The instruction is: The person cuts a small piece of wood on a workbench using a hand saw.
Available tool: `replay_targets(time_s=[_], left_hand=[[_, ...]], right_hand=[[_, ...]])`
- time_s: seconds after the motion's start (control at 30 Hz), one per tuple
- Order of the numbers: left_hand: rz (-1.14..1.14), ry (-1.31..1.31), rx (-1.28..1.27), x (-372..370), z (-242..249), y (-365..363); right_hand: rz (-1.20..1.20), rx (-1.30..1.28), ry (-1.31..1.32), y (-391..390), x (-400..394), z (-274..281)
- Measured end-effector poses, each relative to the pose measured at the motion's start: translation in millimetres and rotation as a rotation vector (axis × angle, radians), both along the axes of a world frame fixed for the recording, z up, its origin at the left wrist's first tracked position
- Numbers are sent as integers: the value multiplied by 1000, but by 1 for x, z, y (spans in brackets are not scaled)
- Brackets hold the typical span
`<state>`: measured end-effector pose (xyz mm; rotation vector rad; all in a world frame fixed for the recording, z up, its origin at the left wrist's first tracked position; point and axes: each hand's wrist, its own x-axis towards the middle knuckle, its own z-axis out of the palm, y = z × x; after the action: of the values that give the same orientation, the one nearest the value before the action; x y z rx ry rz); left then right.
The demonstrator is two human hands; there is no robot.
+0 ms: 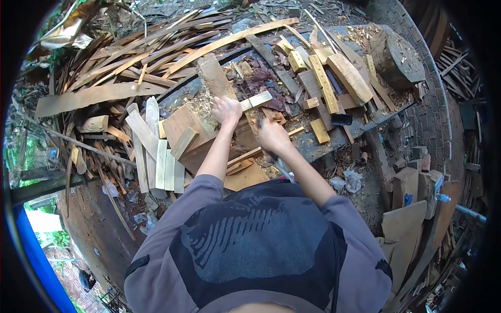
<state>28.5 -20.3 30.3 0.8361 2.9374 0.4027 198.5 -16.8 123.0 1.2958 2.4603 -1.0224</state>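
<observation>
My left hand (pixel 227 110) is closed around the near end of a short pale wood strip (pixel 258 100), which points to the right over the work block. Just right of it, my right hand (pixel 274 136) grips a narrow hand tool (pixel 283 168). The tool's grey rear part sticks out behind the fist toward my body, and a thin dark part shows ahead of the fist by the strip; I cannot tell its exact kind. Under both hands lies a large wooden block (pixel 206 148) with wood chips (pixel 204 110) on top.
Several cut yellowish blocks (pixel 320 131) and a drilled wood bar (pixel 323 83) lie to the right, beside a small black box (pixel 342 119). A round log (pixel 397 60) stands at the back right. Long scrap slats (pixel 151 49) pile up at the left. Pale boards (pixel 169 169) lean nearby.
</observation>
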Motion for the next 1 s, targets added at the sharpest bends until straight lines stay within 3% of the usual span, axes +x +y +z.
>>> replay_targets(time_s=[0.17, 0.27, 0.37, 0.57, 0.73, 1.0], left_hand=[[-38, 13, -25, -2, -4, -3], [-73, 42, -18, -1, -5, -5], [-38, 13, -12, -1, -2, -4], [-39, 16, -5, -3, -5, -2], [-62, 29, -7, 3, -2, -7], [-4, 8, 26, 0, -7, -3]], right_hand=[[36, -51, -151, -16, 33, 28], [-41, -13, 10, 7, -4, -35], [-16, 33, -11, 14, -24, -45], [55, -38, -98, -23, 38, 22], [15, 54, 11, 23, -28, -59], [27, -100, -120, -15, 38, 15]])
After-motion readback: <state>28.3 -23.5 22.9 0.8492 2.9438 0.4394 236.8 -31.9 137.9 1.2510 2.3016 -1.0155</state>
